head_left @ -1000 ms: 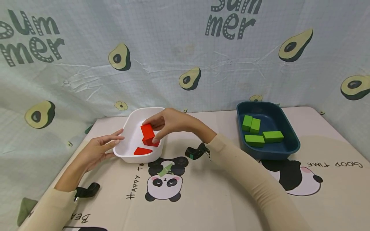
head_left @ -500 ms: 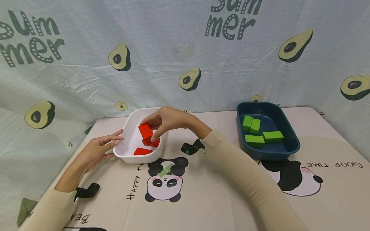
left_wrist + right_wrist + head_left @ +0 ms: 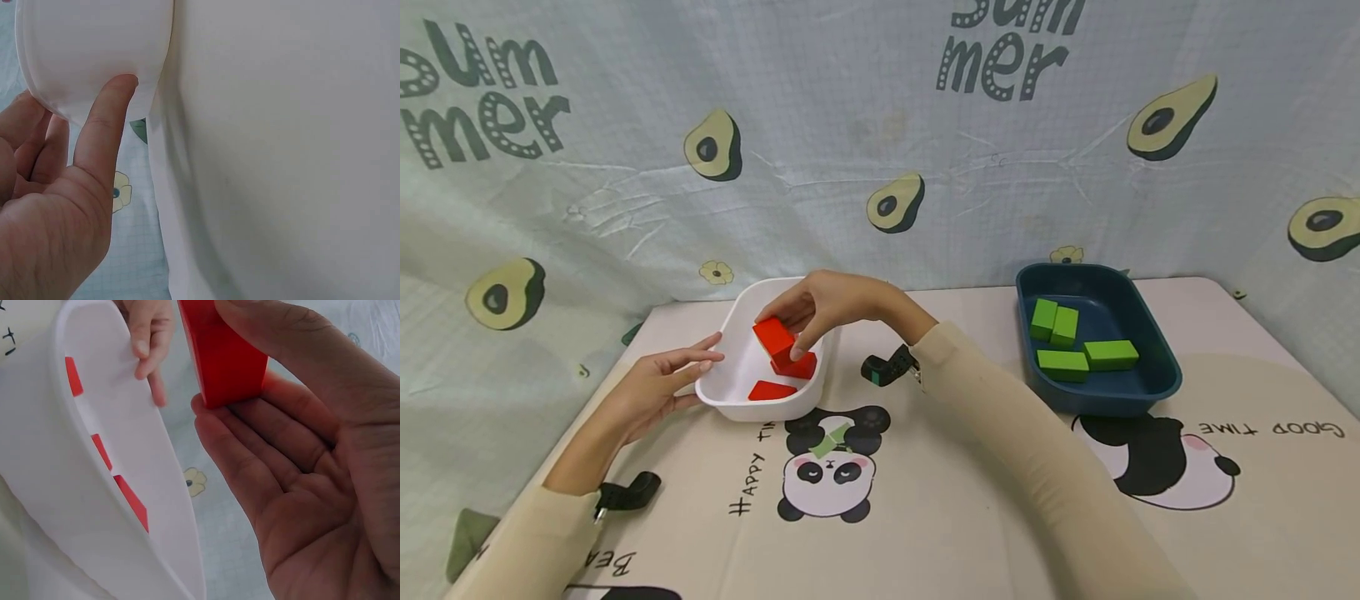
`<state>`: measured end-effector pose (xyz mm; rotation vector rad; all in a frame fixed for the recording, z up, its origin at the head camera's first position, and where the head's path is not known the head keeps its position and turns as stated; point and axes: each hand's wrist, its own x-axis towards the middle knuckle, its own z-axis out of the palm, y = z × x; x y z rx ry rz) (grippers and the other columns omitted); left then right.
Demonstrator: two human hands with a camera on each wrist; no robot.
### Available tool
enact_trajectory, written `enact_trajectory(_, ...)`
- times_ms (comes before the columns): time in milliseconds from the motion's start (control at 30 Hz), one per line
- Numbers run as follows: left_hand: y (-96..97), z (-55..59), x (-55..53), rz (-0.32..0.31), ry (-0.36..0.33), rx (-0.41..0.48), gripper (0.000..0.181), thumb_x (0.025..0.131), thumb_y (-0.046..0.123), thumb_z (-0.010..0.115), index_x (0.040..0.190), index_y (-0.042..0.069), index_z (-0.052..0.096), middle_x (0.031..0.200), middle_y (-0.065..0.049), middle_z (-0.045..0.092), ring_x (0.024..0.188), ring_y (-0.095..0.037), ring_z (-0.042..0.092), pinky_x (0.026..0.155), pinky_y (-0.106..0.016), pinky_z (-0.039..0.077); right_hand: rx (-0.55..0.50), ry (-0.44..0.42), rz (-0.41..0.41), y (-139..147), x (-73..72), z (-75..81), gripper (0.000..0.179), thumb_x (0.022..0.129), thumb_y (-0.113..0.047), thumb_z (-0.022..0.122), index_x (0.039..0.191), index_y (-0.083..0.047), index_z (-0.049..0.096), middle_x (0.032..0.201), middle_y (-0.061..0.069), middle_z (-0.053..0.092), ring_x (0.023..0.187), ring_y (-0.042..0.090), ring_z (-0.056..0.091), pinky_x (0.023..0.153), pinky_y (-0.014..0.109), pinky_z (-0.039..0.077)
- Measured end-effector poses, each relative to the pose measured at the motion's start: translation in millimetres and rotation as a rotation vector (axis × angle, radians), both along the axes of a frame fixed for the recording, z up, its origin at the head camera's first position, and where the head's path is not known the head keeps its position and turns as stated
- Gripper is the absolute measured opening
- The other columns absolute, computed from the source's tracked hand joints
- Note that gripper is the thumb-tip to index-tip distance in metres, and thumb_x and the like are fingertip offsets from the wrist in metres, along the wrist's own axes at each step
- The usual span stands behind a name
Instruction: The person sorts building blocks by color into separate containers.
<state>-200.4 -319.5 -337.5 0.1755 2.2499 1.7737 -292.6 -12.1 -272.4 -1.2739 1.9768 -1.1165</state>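
A white plastic bin (image 3: 748, 412) stands at the left of the table. My left hand (image 3: 658, 387) grips its left edge; in the left wrist view one digit (image 3: 103, 125) presses against the outer wall. Above the bin's inside, my right hand (image 3: 835, 304) pinches a red block (image 3: 774, 340) between thumb and fingers. The block is tilted in the head view. Other red blocks (image 3: 771, 391) lie on the bin floor, partly hidden by the held block. In the right wrist view the held block (image 3: 231, 362) is clear of the bin wall (image 3: 37, 444).
At the right of the table a dark blue bin (image 3: 1097, 406) holds several green blocks (image 3: 1111, 355). The tablecloth (image 3: 940, 500) has printed pandas and words. A cloth with avocados (image 3: 805, 200) hangs behind the table. Black wrist cameras (image 3: 887, 367) stick out from both sleeves.
My right hand has moved slightly left and up with the red block, which has turned and tilted a little. The left hand has kept its place on the white bin.
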Motion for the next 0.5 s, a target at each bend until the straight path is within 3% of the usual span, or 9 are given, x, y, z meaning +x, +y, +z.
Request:
enact_trajectory(300, 0.2, 2.7, 0.1, 0.009, -0.007, -0.002, 0.040, 0.103, 0.018, 0.062, 0.137, -0.004, 0.059, 0.170, -0.006, 0.016, 0.152, -0.041, 0.017, 0.091, -0.031, 0.058, -0.010, -0.028, 0.064, -9, -3.3, -2.2, 0.063, 0.082, -0.006, 0.085, 0.140, -0.005, 0.061, 0.134, 0.008, 0.067, 0.119, 0.013, 0.065, 0.101, 0.026, 0.053)
enact_trajectory(500, 0.0, 2.0, 0.1, 0.020, -0.012, -0.029, 0.047, 0.103, 0.020, 0.062, 0.140, -0.008, 0.053, 0.170, -0.007, 0.016, 0.153, -0.041, 0.017, 0.091, -0.031, 0.058, -0.022, -0.081, 0.124, -18, -7.3, -7.9, 0.064, 0.081, -0.001, 0.082, 0.141, -0.002, 0.059, 0.137, 0.010, 0.064, 0.122, 0.015, 0.064, 0.104, 0.027, 0.052)
